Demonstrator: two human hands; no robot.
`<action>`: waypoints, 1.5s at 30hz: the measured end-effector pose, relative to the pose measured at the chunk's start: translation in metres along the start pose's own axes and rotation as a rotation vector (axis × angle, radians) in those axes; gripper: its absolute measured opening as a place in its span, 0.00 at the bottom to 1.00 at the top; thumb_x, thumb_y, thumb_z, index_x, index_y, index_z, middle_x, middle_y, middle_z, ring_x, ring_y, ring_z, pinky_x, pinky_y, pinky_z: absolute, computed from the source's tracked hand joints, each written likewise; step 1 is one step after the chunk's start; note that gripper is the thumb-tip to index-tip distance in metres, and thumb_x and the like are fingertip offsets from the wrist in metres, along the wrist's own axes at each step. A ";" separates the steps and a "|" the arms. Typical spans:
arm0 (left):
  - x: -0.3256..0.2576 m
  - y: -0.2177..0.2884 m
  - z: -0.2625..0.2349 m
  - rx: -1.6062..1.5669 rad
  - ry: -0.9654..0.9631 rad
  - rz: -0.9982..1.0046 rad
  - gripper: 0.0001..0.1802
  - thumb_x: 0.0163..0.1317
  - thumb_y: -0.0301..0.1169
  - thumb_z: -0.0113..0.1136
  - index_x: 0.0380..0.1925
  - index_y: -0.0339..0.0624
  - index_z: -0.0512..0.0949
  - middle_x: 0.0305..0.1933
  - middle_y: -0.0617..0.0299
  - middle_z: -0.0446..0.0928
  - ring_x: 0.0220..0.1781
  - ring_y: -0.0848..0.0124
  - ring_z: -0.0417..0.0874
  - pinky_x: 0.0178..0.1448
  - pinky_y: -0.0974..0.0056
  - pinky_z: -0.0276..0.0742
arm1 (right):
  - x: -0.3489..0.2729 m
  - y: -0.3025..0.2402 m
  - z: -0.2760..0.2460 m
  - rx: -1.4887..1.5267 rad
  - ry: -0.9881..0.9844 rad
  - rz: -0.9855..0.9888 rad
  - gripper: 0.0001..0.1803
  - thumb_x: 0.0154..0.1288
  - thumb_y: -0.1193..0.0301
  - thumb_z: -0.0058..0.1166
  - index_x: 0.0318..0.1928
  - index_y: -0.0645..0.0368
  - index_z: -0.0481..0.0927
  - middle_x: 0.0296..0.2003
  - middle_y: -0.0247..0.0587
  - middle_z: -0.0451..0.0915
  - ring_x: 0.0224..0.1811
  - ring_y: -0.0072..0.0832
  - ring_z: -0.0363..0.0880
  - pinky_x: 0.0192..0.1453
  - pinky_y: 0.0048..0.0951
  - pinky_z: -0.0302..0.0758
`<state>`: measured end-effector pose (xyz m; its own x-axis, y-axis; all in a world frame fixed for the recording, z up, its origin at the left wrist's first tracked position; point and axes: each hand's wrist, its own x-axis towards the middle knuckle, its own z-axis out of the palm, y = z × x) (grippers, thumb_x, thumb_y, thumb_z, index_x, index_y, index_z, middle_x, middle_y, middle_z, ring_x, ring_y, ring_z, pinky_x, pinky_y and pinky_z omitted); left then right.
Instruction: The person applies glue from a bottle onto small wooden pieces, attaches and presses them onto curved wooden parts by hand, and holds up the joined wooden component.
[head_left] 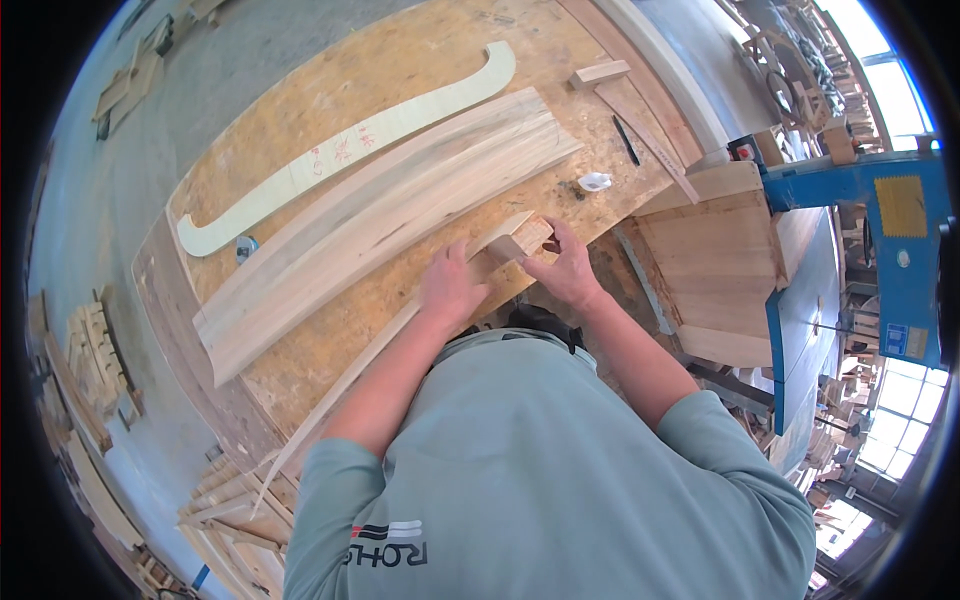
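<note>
My right hand (pixel 568 262) is closed round the squared, thick end of a long curved wooden piece (pixel 512 240), with its thumb on the near side and fingers at the far side. The piece runs down to the lower left along the workbench's near edge, partly hidden by my left arm. My left hand (pixel 452 290) grips it a little further left, fingertips over its far side and thumb pointing right. Beyond my hands a wide, shaped wooden board (pixel 390 220) lies slantwise on the bench. Behind that board rests a pale, curved template (pixel 340 150) with hooked ends and red marks.
The worn workbench (pixel 300 370) also carries a wooden try square (pixel 650 145), a dark pencil-like stick (pixel 627 140), crumpled white paper (pixel 594 182) and a small blue object (pixel 246 249). A blue machine (pixel 850 190) with a flat table stands at the right. Wooden parts (pixel 100 355) lie at the left.
</note>
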<state>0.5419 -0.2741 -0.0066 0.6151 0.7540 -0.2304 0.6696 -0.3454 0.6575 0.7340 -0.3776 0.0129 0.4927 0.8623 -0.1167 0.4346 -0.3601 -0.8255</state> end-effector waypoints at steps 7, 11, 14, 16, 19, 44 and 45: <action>-0.021 -0.018 -0.011 0.100 -0.016 0.028 0.43 0.47 0.45 0.79 0.62 0.42 0.71 0.61 0.49 0.75 0.63 0.50 0.76 0.66 0.50 0.73 | -0.001 -0.005 0.001 0.099 -0.004 0.015 0.39 0.54 0.71 0.72 0.65 0.66 0.70 0.53 0.47 0.81 0.56 0.31 0.82 0.62 0.33 0.79; -0.015 -0.017 -0.008 0.058 0.011 0.115 0.38 0.49 0.42 0.77 0.58 0.41 0.73 0.58 0.50 0.77 0.62 0.50 0.77 0.65 0.50 0.74 | -0.002 -0.012 -0.001 0.002 -0.012 0.021 0.39 0.53 0.68 0.73 0.64 0.66 0.72 0.52 0.46 0.82 0.51 0.29 0.82 0.56 0.31 0.80; -0.010 -0.017 0.000 -0.050 0.091 0.156 0.30 0.49 0.40 0.74 0.51 0.41 0.76 0.52 0.47 0.79 0.55 0.48 0.80 0.59 0.49 0.76 | 0.001 -0.032 -0.004 -0.028 -0.077 0.103 0.43 0.51 0.60 0.75 0.64 0.67 0.72 0.55 0.53 0.79 0.56 0.38 0.79 0.58 0.36 0.77; -0.007 -0.014 0.001 -0.104 0.089 0.142 0.26 0.50 0.40 0.72 0.47 0.40 0.78 0.48 0.48 0.80 0.52 0.49 0.81 0.57 0.48 0.76 | 0.004 -0.033 -0.005 -0.023 -0.069 0.149 0.43 0.50 0.59 0.75 0.64 0.67 0.73 0.54 0.53 0.80 0.56 0.38 0.79 0.58 0.36 0.77; -0.004 -0.009 -0.005 -0.166 -0.037 0.088 0.27 0.49 0.41 0.73 0.46 0.39 0.80 0.46 0.48 0.82 0.51 0.51 0.82 0.56 0.50 0.77 | 0.009 -0.026 -0.007 0.028 -0.080 0.179 0.44 0.50 0.58 0.76 0.64 0.67 0.73 0.53 0.51 0.80 0.55 0.36 0.79 0.59 0.36 0.76; 0.064 -0.034 0.015 -1.017 -0.925 -0.525 0.24 0.68 0.45 0.67 0.56 0.41 0.79 0.52 0.63 0.82 0.53 0.74 0.81 0.57 0.66 0.76 | -0.004 0.073 0.016 0.862 -0.164 0.633 0.22 0.66 0.68 0.60 0.58 0.65 0.79 0.47 0.39 0.84 0.46 0.27 0.83 0.51 0.29 0.79; 0.065 -0.033 0.017 -0.975 -0.886 -0.507 0.25 0.68 0.46 0.66 0.56 0.40 0.79 0.52 0.63 0.82 0.53 0.74 0.81 0.57 0.66 0.76 | 0.000 0.083 0.014 0.758 -0.096 0.618 0.24 0.65 0.68 0.62 0.58 0.67 0.79 0.47 0.41 0.84 0.46 0.29 0.84 0.49 0.30 0.80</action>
<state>0.5664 -0.2230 -0.0555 0.6963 -0.0446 -0.7163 0.5658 0.6482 0.5096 0.7590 -0.4024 -0.0631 0.3926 0.6366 -0.6638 -0.4947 -0.4622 -0.7359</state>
